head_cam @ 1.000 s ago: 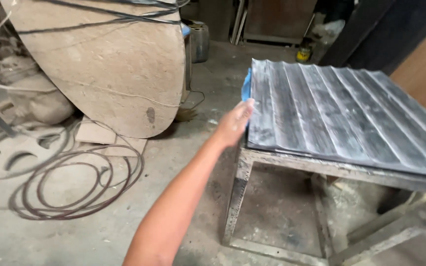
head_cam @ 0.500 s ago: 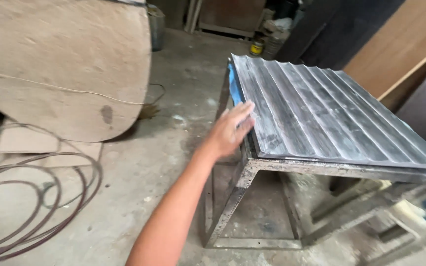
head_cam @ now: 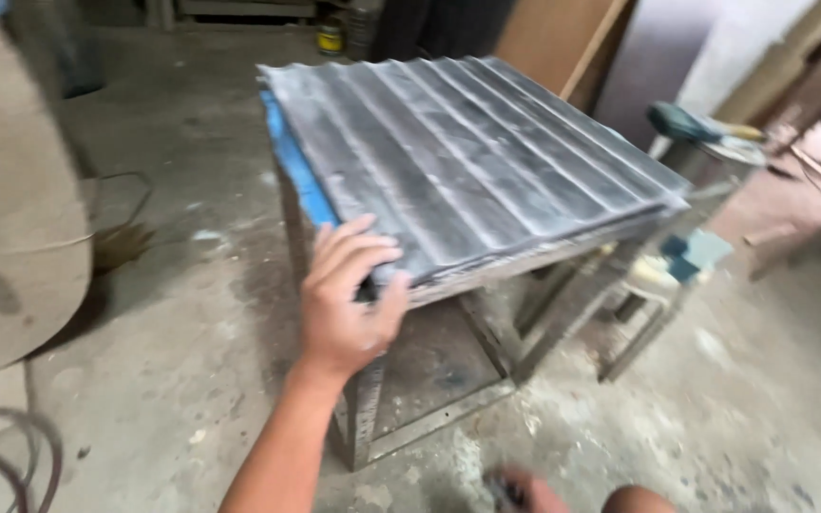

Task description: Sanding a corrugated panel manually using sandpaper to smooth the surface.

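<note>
clearly my left hand gripped the near corner of the grey ribbed panel, fingers spread on top, thumb at its edge. panel lay flat on the metal stand. judged stiff, fairly heavy, dusty-slick; better held by two edges.

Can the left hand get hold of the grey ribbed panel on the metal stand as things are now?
Probably yes: the left hand already lies on the near corner of the grey ribbed panel, fingers on top, thumb at its edge, nothing between.

Dusty concrete floor (wooden boards behind).
</note>
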